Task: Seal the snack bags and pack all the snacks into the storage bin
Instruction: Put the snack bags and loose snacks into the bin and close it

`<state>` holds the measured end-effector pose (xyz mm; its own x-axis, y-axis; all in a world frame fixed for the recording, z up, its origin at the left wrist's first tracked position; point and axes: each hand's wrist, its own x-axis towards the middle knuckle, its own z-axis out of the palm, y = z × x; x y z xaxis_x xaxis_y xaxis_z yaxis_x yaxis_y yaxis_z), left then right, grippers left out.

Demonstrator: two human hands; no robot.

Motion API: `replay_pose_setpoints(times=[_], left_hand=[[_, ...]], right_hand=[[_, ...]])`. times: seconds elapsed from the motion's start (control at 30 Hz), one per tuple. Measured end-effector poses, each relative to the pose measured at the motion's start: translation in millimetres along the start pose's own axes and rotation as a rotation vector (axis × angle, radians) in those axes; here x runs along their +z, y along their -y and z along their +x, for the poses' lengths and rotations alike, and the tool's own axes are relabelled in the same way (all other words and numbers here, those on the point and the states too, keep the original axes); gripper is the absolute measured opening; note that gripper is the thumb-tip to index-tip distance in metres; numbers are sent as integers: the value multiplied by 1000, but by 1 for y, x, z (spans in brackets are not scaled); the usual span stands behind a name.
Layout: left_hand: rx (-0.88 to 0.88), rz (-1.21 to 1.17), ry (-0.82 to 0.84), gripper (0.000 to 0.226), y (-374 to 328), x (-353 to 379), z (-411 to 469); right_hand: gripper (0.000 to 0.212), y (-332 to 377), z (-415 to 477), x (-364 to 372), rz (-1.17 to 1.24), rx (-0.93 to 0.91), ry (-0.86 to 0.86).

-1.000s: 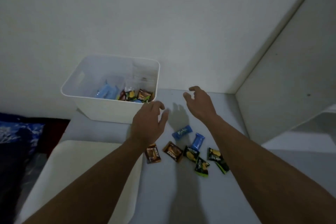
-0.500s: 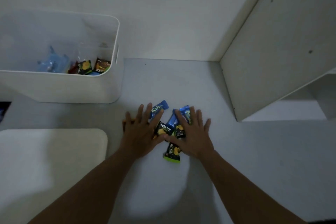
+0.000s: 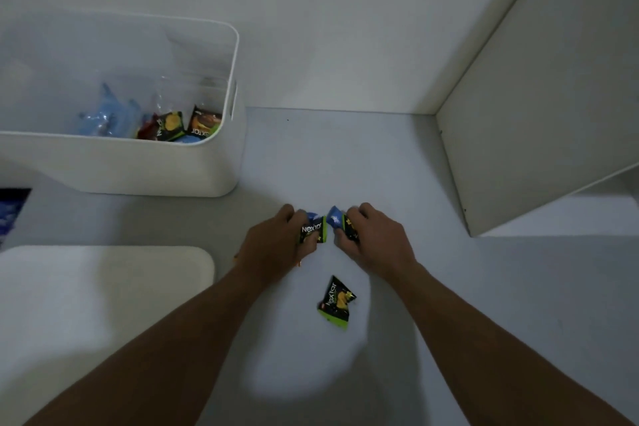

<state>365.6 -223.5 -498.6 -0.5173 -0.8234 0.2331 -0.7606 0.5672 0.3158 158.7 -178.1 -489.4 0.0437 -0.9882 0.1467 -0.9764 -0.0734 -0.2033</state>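
Both hands, flat half a second ago, are now clenching: left hand (image 3: 276,245) and right hand (image 3: 375,240) gripping small foil snack packets (image 3: 313,230). One green-edged black packet (image 3: 336,303) is lying missed nearby; white plastic storage bin (image 3: 138,169) is waiting beyond.

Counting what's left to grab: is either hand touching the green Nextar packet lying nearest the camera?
Apart. The head view shows bare table between the green Nextar packet and both the left hand and right hand.
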Motion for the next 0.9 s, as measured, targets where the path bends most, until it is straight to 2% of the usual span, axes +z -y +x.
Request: replay_pose_setpoints(times=[0.07,0.17,0.33,0.57,0.77,0.9], left_hand=[[-61,-32,-12,35,-1,-12,3],[-86,-80,-114,35,-5,-40,7],[-88,-154,-253,32,-15,-113,25],[-331,-304,-436,24,23,-229,51],[-559,-277,-581,25,88,-280,71],[-615,-337,-622,24,112,-284,90]], right_hand=[[27,2,2,-10,10,37,4],[28,12,14,-36,43,86,-35],[33,60,56,-97,232,198,-101],[37,156,128,-166,567,272,-242],[30,225,178,-172,644,320,-199],[29,251,201,-155,581,358,-165]])
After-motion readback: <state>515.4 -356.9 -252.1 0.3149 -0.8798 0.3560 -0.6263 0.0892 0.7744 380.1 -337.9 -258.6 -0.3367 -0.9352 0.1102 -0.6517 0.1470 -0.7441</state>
